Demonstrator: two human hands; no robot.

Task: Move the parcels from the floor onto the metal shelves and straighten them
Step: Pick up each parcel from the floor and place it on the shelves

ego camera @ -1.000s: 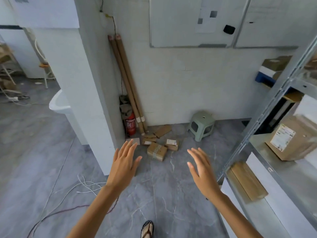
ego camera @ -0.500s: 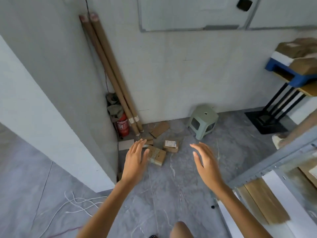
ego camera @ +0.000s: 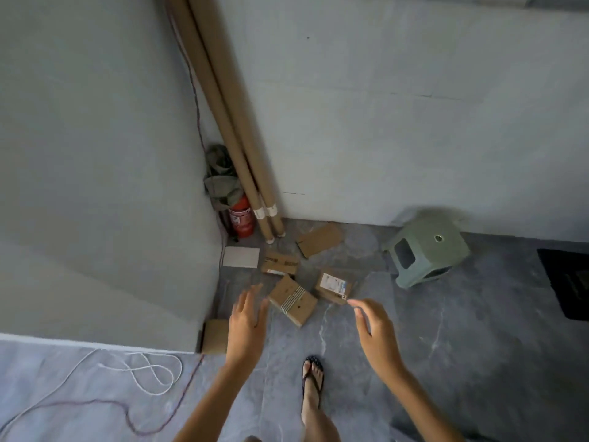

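Both hands reach out with fingers spread wide, holding nothing: left hand (ego camera: 245,323) and right hand (ego camera: 376,333) flank the string-tied parcel (ego camera: 292,300). It lies on the floor (ego camera: 446,346) at frame centre, with the labelled parcel (ego camera: 333,287) just beside it on the right.

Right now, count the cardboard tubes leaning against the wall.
2. Both lean side by side in the wall corner: the left tube next to the fire extinguisher, the right tube just right of it. None looks hidden.
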